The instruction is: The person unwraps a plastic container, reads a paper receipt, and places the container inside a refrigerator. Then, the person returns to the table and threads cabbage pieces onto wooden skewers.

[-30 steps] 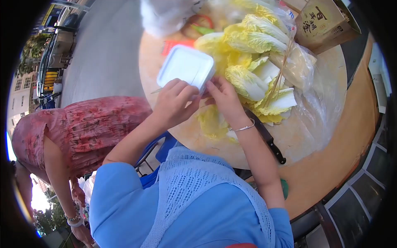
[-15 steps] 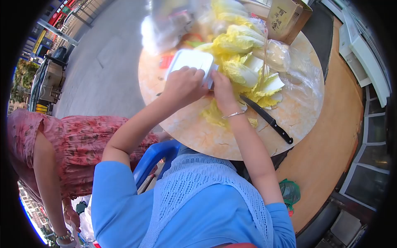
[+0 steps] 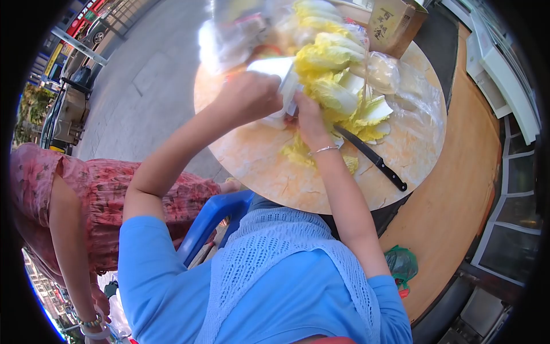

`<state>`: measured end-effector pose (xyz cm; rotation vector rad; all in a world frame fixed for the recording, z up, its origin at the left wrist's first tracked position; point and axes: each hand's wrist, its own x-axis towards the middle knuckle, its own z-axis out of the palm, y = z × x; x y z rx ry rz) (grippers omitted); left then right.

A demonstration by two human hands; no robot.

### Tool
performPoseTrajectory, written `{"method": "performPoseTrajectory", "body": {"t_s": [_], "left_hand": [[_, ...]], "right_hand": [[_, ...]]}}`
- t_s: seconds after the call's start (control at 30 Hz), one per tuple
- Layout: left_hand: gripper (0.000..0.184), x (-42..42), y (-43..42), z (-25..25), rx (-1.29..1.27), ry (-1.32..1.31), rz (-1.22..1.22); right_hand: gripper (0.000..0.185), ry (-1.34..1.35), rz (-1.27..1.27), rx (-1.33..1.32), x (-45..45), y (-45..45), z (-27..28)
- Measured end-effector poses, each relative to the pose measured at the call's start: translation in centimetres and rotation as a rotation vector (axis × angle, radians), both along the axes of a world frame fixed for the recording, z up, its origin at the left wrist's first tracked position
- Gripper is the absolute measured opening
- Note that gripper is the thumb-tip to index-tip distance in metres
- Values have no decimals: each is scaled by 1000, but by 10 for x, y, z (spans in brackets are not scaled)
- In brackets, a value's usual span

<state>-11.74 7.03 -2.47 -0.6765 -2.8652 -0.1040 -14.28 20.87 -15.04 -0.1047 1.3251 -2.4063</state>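
Note:
My left hand (image 3: 255, 96) is closed on the edge of a white lid (image 3: 272, 66), which stands tilted up and is washed out by glare. Under it is a pale plastic container (image 3: 291, 98), partly hidden by both hands. The fingers of my right hand (image 3: 309, 116) grip the container's right side. Beside that hand lie loose yellow-green napa cabbage leaves (image 3: 338, 92). A knife with a black handle (image 3: 389, 175) rests on the table to the right, its blade tip near the leaves. What the container holds is hard to make out.
The round marbled table (image 3: 275, 178) also carries a cardboard box (image 3: 395, 27), clear plastic bags (image 3: 415, 94) and bright white bags (image 3: 226, 43). A blue plastic chair (image 3: 215, 215) is at my left. A person in a red patterned dress (image 3: 126, 189) stands close by.
The white lid lay flat over the container and is now tipped up. My left hand has turned and shifted slightly left with it. My right hand stays at the container's side.

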Motion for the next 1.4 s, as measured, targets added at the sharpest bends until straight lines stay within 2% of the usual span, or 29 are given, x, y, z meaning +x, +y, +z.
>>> {"method": "performPoseTrajectory", "body": {"t_s": [0.2,0.3,0.43,0.6,0.63,0.77,0.83,0.9,0.97,1.03,1.1,1.17,1.2,1.27,1.3,1.37,1.4], "left_hand": [[16,-5,-21,21,330,52,-37],[16,-3,-20,25,365,15,-40],[16,-1,-16,16,370,-24,-27],[15,0,6,-20,126,117,-112],[15,4,13,-24,59,96,-66],[18,1,9,-36,107,57,-120],[23,-12,-4,-39,353,202,-141],[40,-27,-15,-53,263,126,-125],[45,-34,-19,-66,200,138,-108],[51,-34,-16,-63,40,-18,-64],[51,-34,-15,-64,70,-29,-57],[51,-32,-15,-61,121,-56,-49],[51,-32,-17,-60,123,-53,-49],[50,-35,-21,-60,277,-131,-66],[49,-36,-21,-61,371,-28,-108],[50,-36,-22,-60,400,-55,-115],[51,-34,-21,-58,422,-86,-128]], "right_hand": [[29,-55,-5,-27,0,1,-1],[30,-10,-15,-29,-1,-1,-5],[30,-24,-17,-24,-1,1,-2],[29,-46,5,-33,-1,3,-2],[29,-65,2,-31,-1,3,-2],[29,-60,23,-5,-2,6,0],[30,-37,-10,30,-1,5,2],[31,-14,-37,65,2,3,5],[34,153,-157,260,6,5,14],[35,250,-187,363,6,7,18],[35,345,-213,469,12,6,28],[42,689,-216,1158,25,2,43],[42,693,-217,1160,29,-3,38],[62,731,-372,1061,33,-14,23],[62,738,-371,1064,34,-17,20],[82,821,-420,1014,34,-21,16],[82,827,-419,1013,34,-24,13]]}}
